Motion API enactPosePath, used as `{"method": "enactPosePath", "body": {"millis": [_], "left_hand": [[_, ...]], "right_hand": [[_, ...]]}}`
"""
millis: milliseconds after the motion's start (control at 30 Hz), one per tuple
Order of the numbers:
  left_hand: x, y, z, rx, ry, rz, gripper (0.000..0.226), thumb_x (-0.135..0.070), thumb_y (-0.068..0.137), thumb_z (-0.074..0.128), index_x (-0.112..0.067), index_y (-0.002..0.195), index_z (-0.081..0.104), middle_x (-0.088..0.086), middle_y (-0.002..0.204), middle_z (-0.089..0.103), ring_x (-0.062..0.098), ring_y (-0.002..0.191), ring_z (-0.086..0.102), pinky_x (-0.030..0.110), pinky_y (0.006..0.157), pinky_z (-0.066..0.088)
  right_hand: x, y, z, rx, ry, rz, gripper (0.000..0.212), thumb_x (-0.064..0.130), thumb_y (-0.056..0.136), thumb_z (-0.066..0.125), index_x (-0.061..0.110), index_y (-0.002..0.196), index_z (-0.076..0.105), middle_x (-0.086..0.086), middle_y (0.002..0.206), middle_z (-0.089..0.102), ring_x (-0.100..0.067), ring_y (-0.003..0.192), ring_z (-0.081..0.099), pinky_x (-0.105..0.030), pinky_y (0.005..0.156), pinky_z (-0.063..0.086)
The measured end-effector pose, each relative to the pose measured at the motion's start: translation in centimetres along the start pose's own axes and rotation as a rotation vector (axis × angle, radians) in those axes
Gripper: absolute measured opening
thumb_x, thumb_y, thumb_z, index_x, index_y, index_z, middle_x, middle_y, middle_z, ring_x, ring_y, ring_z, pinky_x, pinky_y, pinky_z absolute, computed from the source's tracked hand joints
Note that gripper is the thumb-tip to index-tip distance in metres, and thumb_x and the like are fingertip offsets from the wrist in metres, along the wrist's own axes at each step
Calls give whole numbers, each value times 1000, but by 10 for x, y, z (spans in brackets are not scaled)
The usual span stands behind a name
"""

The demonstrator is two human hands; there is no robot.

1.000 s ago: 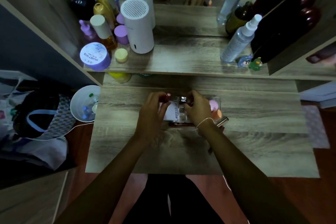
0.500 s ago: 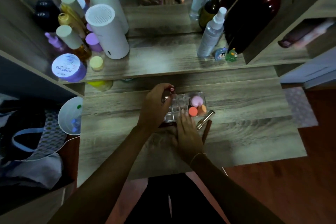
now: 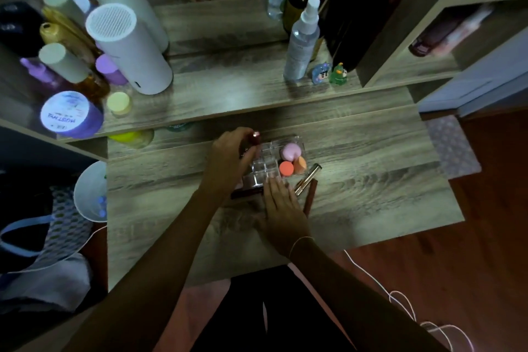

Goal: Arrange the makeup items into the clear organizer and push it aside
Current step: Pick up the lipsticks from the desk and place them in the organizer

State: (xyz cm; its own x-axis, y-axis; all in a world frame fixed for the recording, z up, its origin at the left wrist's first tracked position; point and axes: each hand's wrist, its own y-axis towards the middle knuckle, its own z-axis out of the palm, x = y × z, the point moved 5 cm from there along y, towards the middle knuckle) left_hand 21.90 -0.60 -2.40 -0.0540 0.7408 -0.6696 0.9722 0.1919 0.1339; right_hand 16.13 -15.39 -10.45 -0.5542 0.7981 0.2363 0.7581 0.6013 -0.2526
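Note:
The clear organizer [image 3: 264,170] sits mid-desk with small square cells on its left and a larger bay on its right. That bay holds a pink sponge [image 3: 291,150], a coral sponge [image 3: 286,168] and an orange sponge [image 3: 301,164]. My left hand [image 3: 228,160] is above the organizer's left cells, closed around a dark red lipstick [image 3: 254,138]. My right hand [image 3: 281,208] lies flat on the desk, fingertips against the organizer's near edge. A gold tube [image 3: 308,178] and a dark red pencil [image 3: 311,200] lie just right of that hand. Another dark red tube [image 3: 247,193] lies along the near edge.
A raised shelf behind the desk carries a white cylinder [image 3: 128,51], a purple jar [image 3: 70,116], several bottles on the left, a spray bottle [image 3: 301,43] and two small figurines [image 3: 328,73]. A white bin [image 3: 91,193] stands left of the desk. White cable [image 3: 400,298] trails on the floor.
My right hand has left the organizer's top and come down flat at its near edge, uncovering the sponges. My left hand stays over the left cells with the lipstick.

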Motion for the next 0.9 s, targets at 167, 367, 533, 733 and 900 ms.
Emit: {"method": "enactPosePath", "body": {"millis": [167,367,533,733,900], "left_hand": [[1,2,2,38,22,-8,27,-18,84,68,-11,109,59,11,101,67,23,92,60,41,80,52],[4,1,4,47,47,-15,26,-19,84,68,-13,108,59,9,101,67,22,92,59,39,81,50],[1,-4,5,45,84,15,26,-18,84,69,-10,108,61,11,102,68,25,92,60,40,82,49],[-4,-6,4,31,88,49,24,-14,84,69,-8,106,62,11,100,69,24,90,61,34,78,45],[3,-6,12,59,120,-17,27,-15,83,70,-9,109,61,14,100,68,28,92,61,33,78,43]], "right_hand": [[-2,1,6,39,-14,-4,84,62,91,12,3,151,5,-16,160,2,-24,145,-13,-41,115,-15],[-3,1,5,34,11,-9,79,58,95,24,4,150,8,-17,160,8,-27,148,2,-43,117,-6],[-3,1,3,7,34,-19,78,56,94,30,1,148,20,-19,157,20,-30,147,14,-49,119,9],[-5,2,5,13,39,-16,80,59,92,15,4,150,13,-15,160,13,-26,148,6,-43,118,-4],[-7,1,7,15,36,-31,79,54,94,34,4,150,9,-16,160,10,-27,148,4,-45,118,-2]]}}
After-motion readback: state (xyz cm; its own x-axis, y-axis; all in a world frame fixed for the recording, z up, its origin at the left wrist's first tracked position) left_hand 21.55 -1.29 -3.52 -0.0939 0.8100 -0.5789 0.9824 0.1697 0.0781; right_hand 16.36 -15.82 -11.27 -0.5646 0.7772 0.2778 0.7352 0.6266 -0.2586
